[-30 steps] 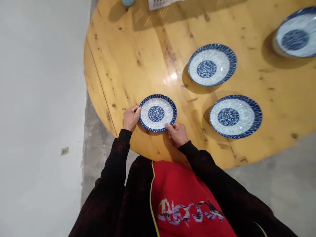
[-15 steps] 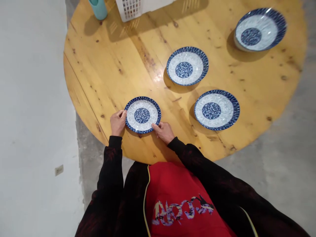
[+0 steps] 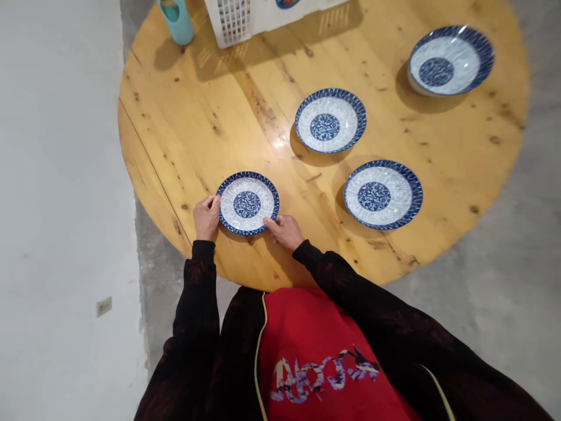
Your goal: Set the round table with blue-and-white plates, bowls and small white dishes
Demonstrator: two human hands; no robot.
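A small blue-and-white plate (image 3: 248, 204) is at the near left part of the round wooden table, face up. My left hand (image 3: 206, 216) pinches its left rim, fingers closed. On the lower right rim, my right hand (image 3: 284, 230) grips with the thumb on top and the other fingers partly hidden at the edge. To the right of my right hand lies a larger plate (image 3: 383, 195) in the same pattern. Another patterned plate (image 3: 330, 121) lies farther back, near the middle.
A deep blue-and-white bowl (image 3: 451, 60) stands at the far right of the wooden table (image 3: 184, 140). At the back are a white plastic basket (image 3: 236, 22) and a light-blue holder (image 3: 179, 22). A white wall (image 3: 61, 175) runs along the left.
My two hands and the small plate appear slightly farther left, still held at both sides. The view has shifted a little, showing more of the basket and holder.
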